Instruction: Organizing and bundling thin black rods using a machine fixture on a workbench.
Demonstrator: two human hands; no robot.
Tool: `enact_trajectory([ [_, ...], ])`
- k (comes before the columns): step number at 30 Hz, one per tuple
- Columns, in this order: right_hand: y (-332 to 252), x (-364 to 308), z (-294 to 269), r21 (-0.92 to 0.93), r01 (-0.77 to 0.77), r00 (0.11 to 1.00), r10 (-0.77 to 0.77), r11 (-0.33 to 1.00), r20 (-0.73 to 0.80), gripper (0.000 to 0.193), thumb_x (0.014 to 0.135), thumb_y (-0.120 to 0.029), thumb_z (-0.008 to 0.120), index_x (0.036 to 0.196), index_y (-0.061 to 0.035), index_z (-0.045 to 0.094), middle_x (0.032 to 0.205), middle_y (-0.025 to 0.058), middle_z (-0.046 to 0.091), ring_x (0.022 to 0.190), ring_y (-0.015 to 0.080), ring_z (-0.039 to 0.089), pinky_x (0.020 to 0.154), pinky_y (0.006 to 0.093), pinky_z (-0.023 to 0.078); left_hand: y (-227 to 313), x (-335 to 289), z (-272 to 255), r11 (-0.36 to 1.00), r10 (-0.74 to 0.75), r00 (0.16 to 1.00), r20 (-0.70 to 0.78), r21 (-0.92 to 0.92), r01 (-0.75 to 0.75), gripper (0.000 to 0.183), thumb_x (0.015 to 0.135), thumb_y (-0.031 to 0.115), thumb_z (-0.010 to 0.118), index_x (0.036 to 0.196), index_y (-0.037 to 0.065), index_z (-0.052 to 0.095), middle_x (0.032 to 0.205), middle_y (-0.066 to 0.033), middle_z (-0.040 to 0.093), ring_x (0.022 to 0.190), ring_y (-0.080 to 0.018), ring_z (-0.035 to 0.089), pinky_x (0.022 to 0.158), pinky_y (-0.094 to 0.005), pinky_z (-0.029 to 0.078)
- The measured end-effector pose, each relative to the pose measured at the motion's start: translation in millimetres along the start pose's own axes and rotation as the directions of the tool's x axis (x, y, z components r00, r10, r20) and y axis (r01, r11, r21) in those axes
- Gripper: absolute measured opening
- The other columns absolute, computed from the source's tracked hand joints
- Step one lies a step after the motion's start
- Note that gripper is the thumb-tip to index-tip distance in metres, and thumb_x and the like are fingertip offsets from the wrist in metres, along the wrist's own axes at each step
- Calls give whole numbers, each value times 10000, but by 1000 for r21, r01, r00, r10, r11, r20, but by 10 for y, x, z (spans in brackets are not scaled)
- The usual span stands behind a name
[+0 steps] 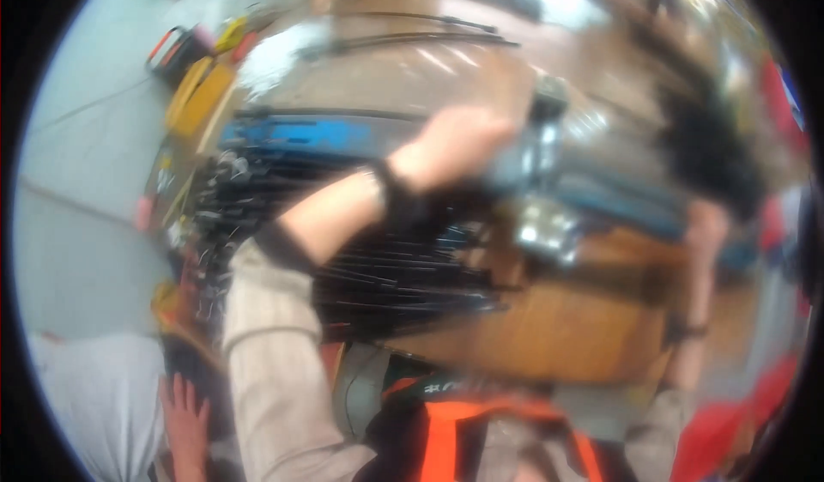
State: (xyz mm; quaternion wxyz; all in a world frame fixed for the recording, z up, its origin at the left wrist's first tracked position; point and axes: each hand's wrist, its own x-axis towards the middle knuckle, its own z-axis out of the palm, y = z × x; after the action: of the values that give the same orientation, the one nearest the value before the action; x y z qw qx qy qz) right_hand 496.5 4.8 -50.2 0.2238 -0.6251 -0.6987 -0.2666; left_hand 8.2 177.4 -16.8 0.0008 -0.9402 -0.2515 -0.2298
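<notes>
My left hand [459,143], with a black band at its wrist, reaches over the bench beside a metal fixture [545,134]. Motion smears its fingers, so a grip cannot be made out. Under that forearm lies a pile of long, thin black rods or cables [378,267] with shiny ends at the left. Off to the right, my right hand [708,224] is at the lower end of a dark, blurred bundle [708,143]; whether it holds the bundle is unclear. A shiny metal block [548,230] stands between the hands.
The bench has a brown wooden top [549,327] near me. A blue strip [300,136] lies beyond the pile. Yellow bins [199,96] and a dark box [176,53] line the left edge. Another person's hand [184,418] shows at the lower left.
</notes>
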Motion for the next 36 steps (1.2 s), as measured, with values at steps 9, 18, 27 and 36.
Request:
enact_trajectory([
  [9,78,-136,163,26,-121,992,122,992,-20,77,866,-40,645,942,-25,642,901,135,641,912,322,606,864,408,444,118,147,112,977,-188,967,171,-72,203,203,907,292,632,820,110,610,768,-99,631,733,-317,645,639,-451,520],
  [18,56,-202,128,78,-194,981,195,978,-6,131,896,-51,634,1022,-22,653,984,137,654,984,320,598,917,404,436,113,44,429,994,-98,957,-274,-70,82,205,883,297,660,792,116,630,766,-83,647,748,-304,653,668,-447,508],
  [27,-1206,19,-241,187,106,994,-101,977,-33,283,853,-22,674,1136,-40,678,1231,118,662,1263,311,533,1046,436,394,161,158,353,986,-157,988,2,-53,157,211,933,259,609,790,107,582,700,-150,640,663,-380,641,551,-472,495],
  [36,-1709,-275,-290,479,-79,997,60,874,55,356,823,-70,710,1172,-27,653,1092,130,677,1100,332,593,953,426,435,177,231,263,978,-202,973,116,-23,206,174,938,232,599,821,104,589,702,-183,635,678,-408,636,564,-491,488],
])
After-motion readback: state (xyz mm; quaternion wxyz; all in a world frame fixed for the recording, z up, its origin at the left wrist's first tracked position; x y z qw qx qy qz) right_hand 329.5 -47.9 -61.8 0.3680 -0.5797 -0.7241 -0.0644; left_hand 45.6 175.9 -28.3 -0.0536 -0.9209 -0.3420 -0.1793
